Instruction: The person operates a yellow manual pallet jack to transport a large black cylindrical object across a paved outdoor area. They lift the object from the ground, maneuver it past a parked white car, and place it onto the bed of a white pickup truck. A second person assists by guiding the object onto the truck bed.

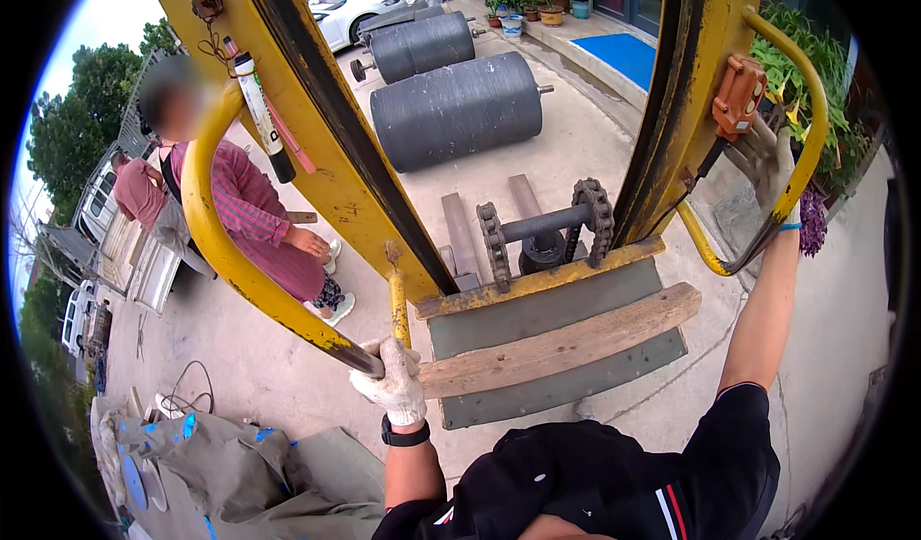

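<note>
My left hand (391,384), in a white knit glove, is closed around the lower end of the curved yellow handle (213,195) on a lift's mast. Over on the right, my gloved right hand (770,163) reaches inside a second yellow handle (814,89). Its fingers are bent at the lower side of an orange push-button control box (739,96) on the mast; they are partly hidden. Between my arms a wooden plank (566,343) lies across a dark green plate (566,393). Beyond it, two chain wheels (593,216) sit on a shaft (537,225) between yellow mast posts (331,147).
Large black rollers (456,110) lie on the concrete ahead. A person in a plaid shirt (251,199) stands at the left, another person (144,190) behind by a truck. A grey tarp (230,468) is at lower left. Plants (806,70) stand at right, near a blue mat (609,58).
</note>
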Tool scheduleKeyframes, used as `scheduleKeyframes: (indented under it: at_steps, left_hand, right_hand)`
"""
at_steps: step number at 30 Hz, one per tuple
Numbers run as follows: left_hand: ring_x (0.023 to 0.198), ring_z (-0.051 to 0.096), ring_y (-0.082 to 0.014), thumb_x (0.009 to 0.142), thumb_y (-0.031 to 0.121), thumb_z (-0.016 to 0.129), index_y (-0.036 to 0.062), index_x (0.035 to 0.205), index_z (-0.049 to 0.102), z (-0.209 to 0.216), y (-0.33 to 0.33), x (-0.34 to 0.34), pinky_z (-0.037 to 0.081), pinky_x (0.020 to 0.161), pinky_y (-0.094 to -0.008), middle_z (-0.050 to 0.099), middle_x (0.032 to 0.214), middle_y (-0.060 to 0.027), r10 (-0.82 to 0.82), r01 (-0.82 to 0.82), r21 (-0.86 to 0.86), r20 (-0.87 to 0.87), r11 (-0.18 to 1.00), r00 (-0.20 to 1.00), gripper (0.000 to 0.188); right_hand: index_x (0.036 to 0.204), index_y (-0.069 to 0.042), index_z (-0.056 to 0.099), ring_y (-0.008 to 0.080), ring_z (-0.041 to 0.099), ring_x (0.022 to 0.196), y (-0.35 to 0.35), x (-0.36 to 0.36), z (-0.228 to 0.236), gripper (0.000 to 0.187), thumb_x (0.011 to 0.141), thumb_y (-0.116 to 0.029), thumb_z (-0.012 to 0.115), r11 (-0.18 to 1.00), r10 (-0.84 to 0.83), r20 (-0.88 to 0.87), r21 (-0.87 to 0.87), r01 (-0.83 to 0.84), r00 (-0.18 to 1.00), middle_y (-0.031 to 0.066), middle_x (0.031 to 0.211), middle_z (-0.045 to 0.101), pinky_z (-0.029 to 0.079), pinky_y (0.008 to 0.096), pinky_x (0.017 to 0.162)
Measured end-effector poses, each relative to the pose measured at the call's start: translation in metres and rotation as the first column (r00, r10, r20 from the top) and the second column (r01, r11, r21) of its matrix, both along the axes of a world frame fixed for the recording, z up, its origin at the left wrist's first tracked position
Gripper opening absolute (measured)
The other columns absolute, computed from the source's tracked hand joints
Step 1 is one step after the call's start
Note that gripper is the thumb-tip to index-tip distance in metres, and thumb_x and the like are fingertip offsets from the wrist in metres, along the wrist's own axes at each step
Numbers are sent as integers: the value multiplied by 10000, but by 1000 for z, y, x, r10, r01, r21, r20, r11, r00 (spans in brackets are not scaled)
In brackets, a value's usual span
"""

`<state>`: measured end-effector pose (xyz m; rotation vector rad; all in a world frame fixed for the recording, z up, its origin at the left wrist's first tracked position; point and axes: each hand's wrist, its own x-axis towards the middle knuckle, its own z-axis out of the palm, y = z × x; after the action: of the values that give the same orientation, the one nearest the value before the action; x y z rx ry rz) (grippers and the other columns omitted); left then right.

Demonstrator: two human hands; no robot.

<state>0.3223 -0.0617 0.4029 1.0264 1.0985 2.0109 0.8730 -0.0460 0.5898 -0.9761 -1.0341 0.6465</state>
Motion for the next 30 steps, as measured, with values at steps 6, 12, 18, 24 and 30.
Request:
scheduleKeyframes:
  at_steps: [6, 12, 18, 24, 30]
  left_hand:
    - [451, 525, -112, 896, 21, 610, -21, 835, 547, 5, -5, 2, 445, 451, -258, 526, 549, -46, -25, 26, -69, 15, 997, 1000, 96]
    - [443, 511, -110, 909, 34, 594, -17, 840, 540, 5, -5, 5, 456, 464, -268, 506, 548, -36, -11, 14, -51, 55, 999, 998, 101]
    - [408, 425, -97, 934, 40, 585, -2, 851, 496, 0, -3, 5, 379, 416, -257, 473, 571, -34, 23, -23, 7, -13, 1000, 1000, 129]
    - [414, 433, -97, 939, 47, 581, 2, 853, 498, 1, -2, 8, 378, 416, -260, 470, 582, -33, 24, -24, -26, 20, 999, 1000, 127]
    - [450, 506, -107, 915, 52, 603, 0, 833, 539, 9, -7, 10, 463, 469, -273, 494, 556, -23, 39, -37, -25, 55, 999, 998, 116]
  right_hand:
    - [1205, 37, 596, 144, 552, 619, -70, -41, -49, 755, 1000, -636, 321, 945, -321, 7, 70, 320, 947, 46, 759, 609, 471, 268, 594]
    - [1058, 23, 619, 61, 358, 488, -68, -61, -60, 646, 1004, -589, 419, 838, -540, 39, 112, 534, 841, -46, 601, 419, 308, 231, 441]
    - [1016, -1, 618, 58, 392, 470, -65, -61, -60, 639, 996, -607, 417, 828, -560, 61, 88, 554, 826, -47, 594, 430, 316, 217, 431]
    - [988, -10, 618, 55, 382, 468, -64, -66, -56, 626, 995, -603, 417, 816, -577, 61, 88, 571, 815, -45, 583, 421, 333, 213, 427]
    - [978, -25, 617, 41, 364, 480, -65, -62, -59, 557, 1020, -544, 418, 832, -552, 61, 102, 545, 832, -52, 593, 403, 356, 204, 422]
